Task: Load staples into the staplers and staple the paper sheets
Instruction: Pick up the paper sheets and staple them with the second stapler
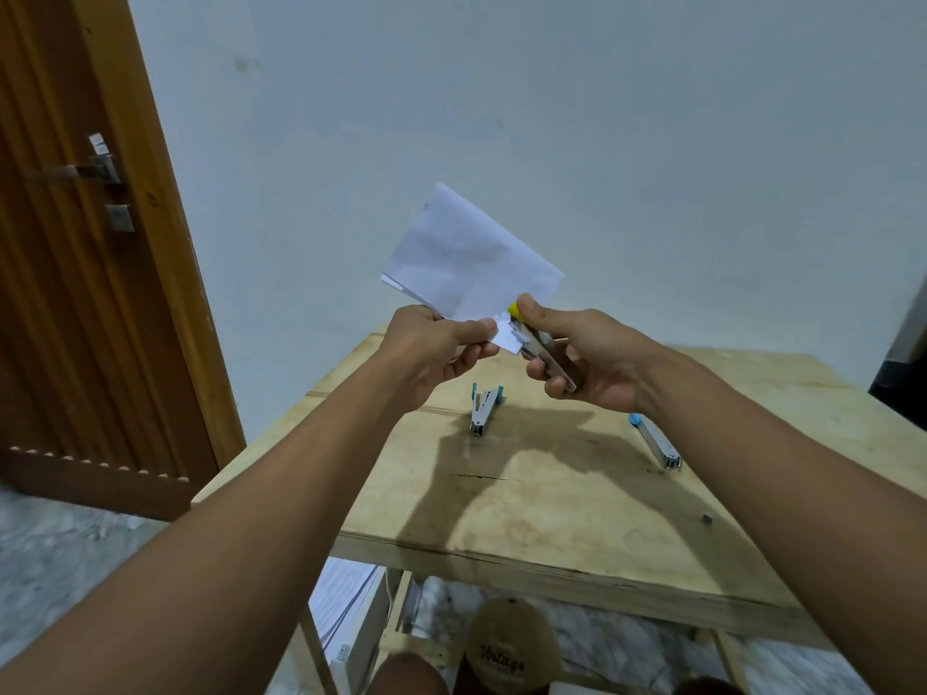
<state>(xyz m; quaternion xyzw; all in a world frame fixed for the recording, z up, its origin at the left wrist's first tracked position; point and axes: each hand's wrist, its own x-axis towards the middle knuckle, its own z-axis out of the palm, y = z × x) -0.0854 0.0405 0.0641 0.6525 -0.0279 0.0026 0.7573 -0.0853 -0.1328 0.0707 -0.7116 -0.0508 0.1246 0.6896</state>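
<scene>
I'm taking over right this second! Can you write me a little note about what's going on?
Left hand: pinches the paper sheets by a lower corner, above the table.
Right hand: grips the yellow-tipped stapler, its mouth at that corner.
On the table: teal stapler, hinged open; blue-tipped stapler to its right; a small dark bit, maybe staples.
Done: cannot tell if this corner is stapled.
Left: squeeze, then probably load the other two.
</scene>
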